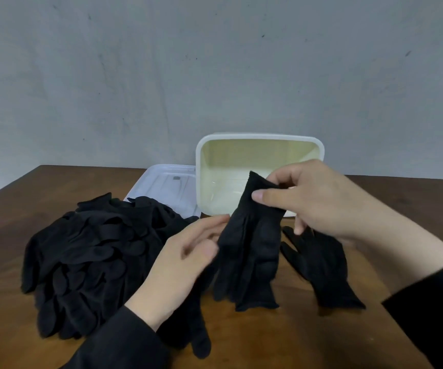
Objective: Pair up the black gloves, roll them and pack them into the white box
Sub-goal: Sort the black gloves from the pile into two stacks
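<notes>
Black sleeves low in frame, both hands busy over a wooden table [241, 339], pairing barely begun.

Right hand [319, 201] pinching the top of a hanging glove [249, 249] between thumb and fingers; left hand [188, 259] relaxed, fingers against its side, hard to tell if gripping. Another glove [321, 267] flat under the right wrist. Large unsorted glove pile [87, 259] at left. White box [257, 161] behind, open and holding nothing, lid [161, 182] beside it, partly covered. Nothing rolled or packed yet. Blur on left fingers; pile count unreadable.

Black glove [249, 243] between right hand [321, 201] fingertips
</notes>
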Demonstrator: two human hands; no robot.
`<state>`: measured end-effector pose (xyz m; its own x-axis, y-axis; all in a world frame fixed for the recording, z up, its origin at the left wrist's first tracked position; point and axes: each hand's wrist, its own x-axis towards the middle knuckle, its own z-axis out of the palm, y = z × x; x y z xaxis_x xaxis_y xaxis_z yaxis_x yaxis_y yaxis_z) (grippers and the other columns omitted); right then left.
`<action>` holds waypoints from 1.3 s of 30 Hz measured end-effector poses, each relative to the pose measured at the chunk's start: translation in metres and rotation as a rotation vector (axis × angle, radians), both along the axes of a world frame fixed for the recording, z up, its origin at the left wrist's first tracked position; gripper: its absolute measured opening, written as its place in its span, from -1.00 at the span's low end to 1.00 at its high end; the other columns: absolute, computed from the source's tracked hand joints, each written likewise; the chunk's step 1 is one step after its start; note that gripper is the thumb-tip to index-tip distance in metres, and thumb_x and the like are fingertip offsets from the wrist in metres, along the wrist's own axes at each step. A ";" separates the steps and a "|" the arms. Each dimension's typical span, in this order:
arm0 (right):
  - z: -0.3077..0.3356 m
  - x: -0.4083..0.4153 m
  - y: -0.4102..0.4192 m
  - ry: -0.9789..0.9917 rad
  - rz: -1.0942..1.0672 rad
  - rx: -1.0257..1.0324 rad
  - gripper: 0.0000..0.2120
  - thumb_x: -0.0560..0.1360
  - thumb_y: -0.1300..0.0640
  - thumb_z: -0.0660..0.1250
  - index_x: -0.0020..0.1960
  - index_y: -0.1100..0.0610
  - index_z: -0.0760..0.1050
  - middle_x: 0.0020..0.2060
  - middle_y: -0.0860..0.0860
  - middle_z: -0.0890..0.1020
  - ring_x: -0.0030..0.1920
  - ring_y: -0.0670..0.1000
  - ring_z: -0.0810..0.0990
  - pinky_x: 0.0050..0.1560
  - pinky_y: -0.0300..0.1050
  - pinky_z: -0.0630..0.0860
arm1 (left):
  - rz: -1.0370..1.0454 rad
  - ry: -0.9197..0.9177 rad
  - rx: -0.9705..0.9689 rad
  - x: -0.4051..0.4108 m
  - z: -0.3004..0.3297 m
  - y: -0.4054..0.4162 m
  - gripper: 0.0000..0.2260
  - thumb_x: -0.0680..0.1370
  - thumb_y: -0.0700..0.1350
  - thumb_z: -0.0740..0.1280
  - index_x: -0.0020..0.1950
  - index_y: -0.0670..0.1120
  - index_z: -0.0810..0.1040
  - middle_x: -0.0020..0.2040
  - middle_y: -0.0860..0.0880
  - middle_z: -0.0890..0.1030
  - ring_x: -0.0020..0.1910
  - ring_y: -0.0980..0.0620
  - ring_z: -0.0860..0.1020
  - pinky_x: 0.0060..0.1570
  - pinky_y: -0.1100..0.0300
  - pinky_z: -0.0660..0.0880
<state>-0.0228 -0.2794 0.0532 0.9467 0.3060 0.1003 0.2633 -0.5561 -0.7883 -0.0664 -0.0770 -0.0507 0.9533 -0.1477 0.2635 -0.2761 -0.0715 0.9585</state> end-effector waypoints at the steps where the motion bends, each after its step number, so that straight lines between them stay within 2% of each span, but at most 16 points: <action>1: 0.003 0.004 0.000 0.025 -0.010 0.019 -0.80 0.51 -0.02 0.44 -0.17 0.10 0.66 -0.20 0.03 0.70 -0.56 -0.07 0.46 -0.50 -0.34 0.40 | 0.038 -0.028 0.050 0.000 -0.004 0.001 -0.71 0.56 0.00 0.35 0.28 0.05 0.60 0.19 0.06 0.67 0.23 0.07 0.60 0.24 0.13 0.51; 2: 0.005 0.009 0.000 0.059 -0.016 0.050 -0.81 0.51 0.00 0.45 -0.17 0.11 0.66 -0.19 0.03 0.70 -0.54 -0.06 0.49 -0.51 -0.32 0.41 | 0.086 -0.055 0.092 0.002 -0.008 0.001 -0.77 0.58 -0.13 0.35 0.18 0.11 0.64 0.11 0.09 0.69 0.16 0.12 0.62 0.19 0.21 0.52; 4: 0.006 0.019 0.000 0.095 -0.029 0.115 -0.83 0.50 0.04 0.48 -0.12 0.15 0.67 -0.10 0.06 0.72 -0.42 0.01 0.63 -0.37 -0.21 0.58 | 0.201 -0.090 0.168 0.004 -0.012 -0.001 -0.68 0.62 -0.25 0.28 0.01 0.17 0.67 -0.02 0.13 0.70 0.04 0.17 0.64 0.06 0.34 0.50; 7: 0.005 0.033 0.001 -0.048 -0.109 0.205 -0.87 0.51 0.09 0.47 -0.07 0.17 0.67 -0.05 0.16 0.71 -0.22 0.04 0.74 0.02 0.11 0.67 | 0.365 -0.126 0.139 0.005 -0.012 -0.002 -0.72 0.63 -0.25 0.25 0.00 0.10 0.66 -0.05 0.16 0.70 0.01 0.16 0.65 0.05 0.26 0.58; 10: -0.003 0.033 0.001 -0.297 -0.224 0.273 -0.90 0.54 0.09 0.43 -0.13 0.07 0.66 -0.22 0.06 0.71 -0.22 -0.04 0.73 0.01 0.04 0.65 | 0.474 -0.155 0.024 0.008 -0.012 0.003 -0.77 0.64 -0.24 0.23 0.01 0.01 0.64 -0.10 0.05 0.71 -0.02 0.07 0.67 -0.02 0.07 0.63; 14: -0.060 0.010 0.000 -0.414 -0.273 0.150 -0.93 0.54 0.01 0.41 -0.06 -0.13 0.67 -0.30 -0.13 0.68 -0.37 -0.14 0.56 -0.33 -0.20 0.47 | 0.518 -0.154 0.006 0.008 -0.011 0.005 -0.79 0.64 -0.22 0.23 -0.01 0.01 0.63 -0.14 0.01 0.71 -0.05 0.05 0.68 -0.09 0.06 0.64; 15: -0.081 0.002 0.001 -0.381 -0.246 0.112 -0.88 0.54 0.00 0.41 0.04 -0.17 0.66 -0.22 -0.22 0.70 -0.29 -0.26 0.59 -0.29 -0.37 0.46 | 0.515 -0.152 0.014 0.008 -0.011 0.005 -0.79 0.64 -0.22 0.23 -0.01 0.00 0.63 -0.14 0.02 0.70 -0.05 0.06 0.67 -0.10 0.07 0.65; 17: -0.125 -0.013 0.001 -0.291 -0.139 0.003 -0.71 0.54 0.01 0.41 0.25 -0.15 0.60 0.14 -0.29 0.63 0.00 -0.56 0.48 0.06 -0.60 0.38 | 0.505 -0.143 0.033 0.007 -0.012 0.003 -0.79 0.64 -0.22 0.23 -0.02 -0.02 0.64 -0.15 0.04 0.70 -0.06 0.08 0.67 -0.10 0.11 0.65; 20: -0.165 -0.020 -0.005 -0.261 0.068 -0.215 -0.67 0.56 0.00 0.38 0.33 -0.14 0.55 0.31 -0.33 0.49 0.30 -0.50 0.32 0.38 -0.37 0.34 | 0.493 -0.149 0.069 0.007 -0.013 0.001 -0.79 0.62 -0.21 0.24 -0.01 -0.02 0.66 -0.16 0.07 0.70 -0.06 0.12 0.66 -0.09 0.18 0.63; 23: -0.176 -0.017 -0.007 -0.336 0.150 -0.312 -0.68 0.58 -0.04 0.34 0.32 -0.09 0.57 0.33 -0.29 0.50 0.42 -0.42 0.23 0.47 -0.27 0.27 | 0.493 -0.138 0.121 0.007 -0.015 0.002 -0.81 0.61 -0.14 0.24 0.01 0.03 0.66 -0.15 0.10 0.69 -0.08 0.13 0.65 -0.10 0.18 0.62; 26: -0.179 -0.016 -0.007 -0.463 0.142 -0.355 -0.70 0.56 -0.03 0.37 0.29 -0.06 0.60 0.31 -0.23 0.56 0.44 -0.33 0.30 0.45 -0.20 0.34 | 0.447 -0.085 0.301 0.011 -0.019 0.006 -0.84 0.60 -0.07 0.28 -0.05 0.14 0.63 -0.15 0.14 0.67 -0.13 0.11 0.62 -0.11 0.29 0.55; 29: -0.177 -0.017 -0.006 -0.539 0.134 -0.347 -0.69 0.53 0.04 0.43 0.27 -0.03 0.62 0.27 -0.19 0.59 0.42 -0.27 0.37 0.41 -0.19 0.37 | 0.352 -0.078 0.662 0.013 -0.026 0.009 -0.86 0.60 -0.02 0.28 -0.12 0.13 0.58 -0.24 0.13 0.63 -0.23 0.16 0.57 -0.22 0.33 0.48; 30: -0.176 -0.018 -0.006 -0.545 0.135 -0.337 -0.69 0.53 0.04 0.42 0.27 -0.03 0.61 0.27 -0.19 0.59 0.42 -0.27 0.37 0.40 -0.20 0.37 | 0.313 -0.097 0.789 0.013 -0.029 0.008 -0.87 0.60 0.00 0.27 -0.12 0.12 0.58 -0.25 0.12 0.62 -0.24 0.16 0.56 -0.20 0.31 0.48; 32: -0.175 -0.018 -0.006 -0.553 0.153 -0.328 -0.70 0.56 0.01 0.35 0.28 -0.03 0.61 0.27 -0.20 0.59 0.42 -0.28 0.36 0.40 -0.21 0.38 | 0.225 -0.150 0.981 0.014 -0.033 0.005 -0.85 0.61 0.05 0.24 -0.02 0.14 0.61 -0.15 0.17 0.62 -0.12 0.19 0.55 0.03 0.30 0.43; 35: -0.177 -0.019 -0.007 -0.529 0.183 -0.352 -0.66 0.59 -0.10 0.20 0.25 -0.07 0.62 0.27 -0.22 0.59 0.43 -0.29 0.35 0.41 -0.20 0.39 | 0.153 -0.186 1.080 0.017 -0.038 0.002 -0.81 0.62 0.07 0.21 0.07 0.16 0.61 0.00 0.22 0.58 0.03 0.20 0.49 0.20 0.27 0.30; 39: -0.178 -0.020 -0.009 -0.524 0.207 -0.418 -0.63 0.59 -0.17 0.14 0.21 -0.12 0.63 0.26 -0.25 0.59 0.43 -0.29 0.33 0.46 -0.15 0.19 | 0.211 -0.202 1.088 0.016 -0.037 0.002 -0.87 0.61 0.05 0.20 -0.04 0.14 0.54 -0.13 0.17 0.56 -0.07 0.17 0.49 0.19 0.26 0.33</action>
<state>-0.0425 -0.2881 -0.1245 0.7239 0.5873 0.3621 0.6834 -0.6824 -0.2595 -0.0505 -0.0748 -0.0881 0.9408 -0.2337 0.2456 -0.3025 -0.9058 0.2968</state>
